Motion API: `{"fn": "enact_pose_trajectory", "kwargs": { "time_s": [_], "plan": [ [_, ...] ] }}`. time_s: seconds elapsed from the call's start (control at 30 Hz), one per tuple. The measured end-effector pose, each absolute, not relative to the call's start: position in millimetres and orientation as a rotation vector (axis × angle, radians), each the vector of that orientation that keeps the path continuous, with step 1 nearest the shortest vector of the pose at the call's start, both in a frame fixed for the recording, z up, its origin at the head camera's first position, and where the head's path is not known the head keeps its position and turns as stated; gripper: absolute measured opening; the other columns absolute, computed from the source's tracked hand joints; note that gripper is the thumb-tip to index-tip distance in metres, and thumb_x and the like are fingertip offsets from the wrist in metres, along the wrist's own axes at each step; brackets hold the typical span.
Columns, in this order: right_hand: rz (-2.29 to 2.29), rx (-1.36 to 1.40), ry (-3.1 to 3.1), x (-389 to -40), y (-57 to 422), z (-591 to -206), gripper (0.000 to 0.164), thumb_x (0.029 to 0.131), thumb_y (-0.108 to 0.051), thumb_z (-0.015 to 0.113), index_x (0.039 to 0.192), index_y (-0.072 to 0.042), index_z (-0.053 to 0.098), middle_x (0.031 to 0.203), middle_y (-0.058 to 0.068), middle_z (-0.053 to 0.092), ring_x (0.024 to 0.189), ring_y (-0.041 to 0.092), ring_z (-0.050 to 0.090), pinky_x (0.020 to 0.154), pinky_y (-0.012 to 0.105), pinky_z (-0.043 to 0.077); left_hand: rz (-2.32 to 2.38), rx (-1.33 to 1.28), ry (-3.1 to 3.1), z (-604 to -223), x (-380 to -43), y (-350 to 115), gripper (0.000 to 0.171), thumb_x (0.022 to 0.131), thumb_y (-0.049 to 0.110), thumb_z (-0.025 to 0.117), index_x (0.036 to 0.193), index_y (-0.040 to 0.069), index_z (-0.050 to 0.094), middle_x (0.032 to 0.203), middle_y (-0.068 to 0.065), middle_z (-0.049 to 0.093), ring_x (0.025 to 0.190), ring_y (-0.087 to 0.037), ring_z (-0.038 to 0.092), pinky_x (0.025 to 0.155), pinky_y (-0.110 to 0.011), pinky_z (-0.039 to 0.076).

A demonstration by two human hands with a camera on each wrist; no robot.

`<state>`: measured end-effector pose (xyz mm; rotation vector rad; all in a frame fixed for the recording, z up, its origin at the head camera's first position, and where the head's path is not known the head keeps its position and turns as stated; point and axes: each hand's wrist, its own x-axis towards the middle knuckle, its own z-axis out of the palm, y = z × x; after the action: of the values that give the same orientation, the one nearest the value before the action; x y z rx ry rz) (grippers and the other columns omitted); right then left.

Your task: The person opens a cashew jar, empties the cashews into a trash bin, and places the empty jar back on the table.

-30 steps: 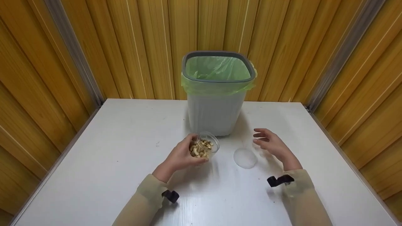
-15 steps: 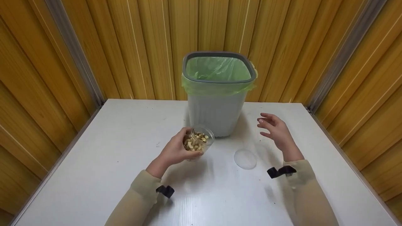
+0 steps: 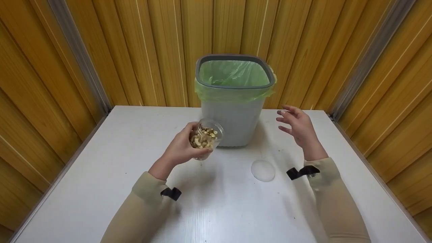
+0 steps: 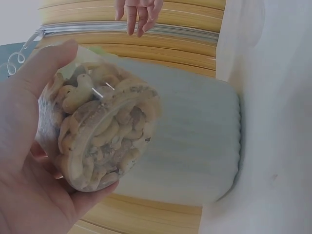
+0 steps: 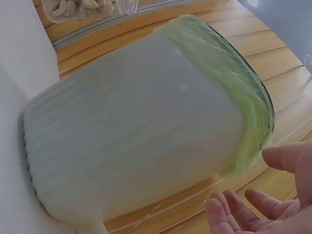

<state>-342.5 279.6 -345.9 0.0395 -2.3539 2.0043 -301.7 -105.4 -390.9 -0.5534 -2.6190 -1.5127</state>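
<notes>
My left hand [image 3: 182,145] grips a clear plastic jar [image 4: 105,122] of cashews and other nuts, held tilted above the table in front of the trash bin [image 3: 233,118]. The jar's mouth has no lid on it and leans toward the right in the head view. To the right of the bin my right hand [image 3: 297,126] hovers with loosely bent fingers and nothing in them. In the right wrist view its fingers [image 5: 263,204] lie close to the green bag [image 5: 248,117] over the bin's rim. A round clear lid [image 3: 263,170] lies on the table.
The white table [image 3: 101,189] bears the grey-white bin at its back middle, lined with the green bag under a dark grey rim [image 3: 233,87]. Wood-look panels [image 3: 162,50] stand behind and on both sides, with metal posts [image 3: 81,54] at the corners.
My left hand has lifted the jar and carried it up and to the left. My right hand has risen away from the lid to beside the bin. The lid has stayed in place.
</notes>
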Motion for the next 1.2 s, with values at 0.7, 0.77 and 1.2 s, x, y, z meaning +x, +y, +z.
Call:
{"fn": "enact_pose_trajectory", "kwargs": {
  "time_s": [0.7, 0.77, 1.2],
  "plan": [
    [2.241, -0.020, -2.101, -367, 256, -286, 0.051, 0.104, -0.030, 0.061, 0.147, -0.011, 0.042, 0.122, 0.001, 0.058, 0.105, 0.014, 0.062, 0.085, 0.021, 0.057, -1.393, -0.567, -2.625, -338, -306, -125, 0.091, 0.077, 0.031, 0.092, 0.149, 0.011, 0.041, 0.133, -0.009, 0.059, 0.118, -0.024, 0.062, 0.100, -0.044, 0.055],
    [2.241, -0.034, -2.102, -371, 253, -282, 0.054, 0.104, -0.029, 0.060, 0.151, -0.009, 0.040, 0.124, 0.002, 0.057, 0.107, 0.015, 0.061, 0.089, 0.023, 0.056, -1.385, -0.560, -2.625, -333, -307, -127, 0.091, 0.077, 0.031, 0.092, 0.149, 0.011, 0.040, 0.132, -0.009, 0.059, 0.117, -0.024, 0.062, 0.099, -0.043, 0.055],
    [2.179, -0.060, -2.173, -388, 234, -258, 0.063, 0.105, -0.028, 0.059, 0.157, -0.005, 0.033, 0.154, 0.013, 0.045, 0.115, 0.017, 0.062, 0.119, 0.039, 0.042, -1.284, -0.521, -2.672, -303, -309, -135, 0.092, 0.077, 0.037, 0.091, 0.149, 0.012, 0.040, 0.130, -0.010, 0.060, 0.114, -0.025, 0.062, 0.097, -0.043, 0.056]
  ]
}}
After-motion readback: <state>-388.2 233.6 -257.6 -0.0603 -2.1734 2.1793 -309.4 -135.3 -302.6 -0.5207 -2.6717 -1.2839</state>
